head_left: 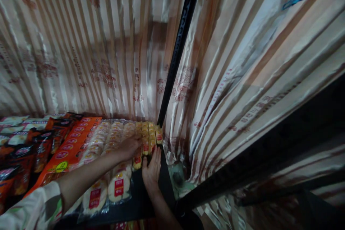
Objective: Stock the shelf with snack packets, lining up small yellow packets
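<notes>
My left hand [132,148] reaches over the rows from the left, at the edge of the small yellow packets [145,129]. Its fingertips are dim and partly lost among them, so I cannot tell how they are bent. My right hand [151,170] is open, fingers stretched out and thumb apart, along the near right side of the same packets. These packets carry red labels and stand in close rows in the shelf corner. Beside them, to the left, lie rows of round pale flatbreads [118,187] in clear wrappers with red labels.
Orange packaging strips [72,138] and dark orange bags [23,165] fill the shelf's left part. A black upright post [175,57] stands at the back corner. Striped printed sheeting [107,50] hangs behind and to the right. A dark rail [242,154] crosses the lower right.
</notes>
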`<state>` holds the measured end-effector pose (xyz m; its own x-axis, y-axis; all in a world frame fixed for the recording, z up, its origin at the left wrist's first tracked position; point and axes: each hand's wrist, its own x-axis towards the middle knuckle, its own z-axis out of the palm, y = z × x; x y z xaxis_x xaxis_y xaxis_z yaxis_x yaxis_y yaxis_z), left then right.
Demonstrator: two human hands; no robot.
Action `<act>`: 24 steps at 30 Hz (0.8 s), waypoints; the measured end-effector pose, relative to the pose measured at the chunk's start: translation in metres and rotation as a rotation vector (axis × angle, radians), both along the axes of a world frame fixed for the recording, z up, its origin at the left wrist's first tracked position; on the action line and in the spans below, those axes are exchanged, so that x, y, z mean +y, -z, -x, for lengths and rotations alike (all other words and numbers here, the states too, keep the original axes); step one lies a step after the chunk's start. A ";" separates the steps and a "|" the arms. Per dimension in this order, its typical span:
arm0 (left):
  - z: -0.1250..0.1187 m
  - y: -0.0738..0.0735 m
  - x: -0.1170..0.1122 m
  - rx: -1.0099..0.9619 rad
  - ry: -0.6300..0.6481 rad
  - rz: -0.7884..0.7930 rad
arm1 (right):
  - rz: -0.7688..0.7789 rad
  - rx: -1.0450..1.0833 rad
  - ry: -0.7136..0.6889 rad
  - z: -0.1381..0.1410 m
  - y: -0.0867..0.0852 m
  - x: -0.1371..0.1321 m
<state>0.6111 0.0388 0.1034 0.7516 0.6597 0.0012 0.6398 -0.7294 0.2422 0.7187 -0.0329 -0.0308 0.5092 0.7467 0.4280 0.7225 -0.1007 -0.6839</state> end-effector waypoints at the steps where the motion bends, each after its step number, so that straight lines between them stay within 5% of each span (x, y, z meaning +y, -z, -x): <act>1: 0.003 0.002 -0.004 0.018 0.000 -0.004 | 0.011 -0.008 -0.001 0.001 0.001 -0.002; 9: 0.006 0.022 -0.014 -0.007 -0.042 0.018 | 0.153 0.067 0.045 0.002 -0.009 0.005; 15: 0.005 0.022 -0.016 0.035 -0.077 0.035 | 0.116 0.004 0.045 0.005 -0.006 0.004; 24: 0.004 0.019 -0.013 0.101 0.031 -0.046 | 0.091 0.041 0.048 0.005 -0.006 0.004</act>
<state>0.6067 0.0262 0.0847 0.7692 0.6374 -0.0463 0.6366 -0.7578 0.1435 0.7135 -0.0287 -0.0251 0.5613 0.7556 0.3376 0.6867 -0.1975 -0.6996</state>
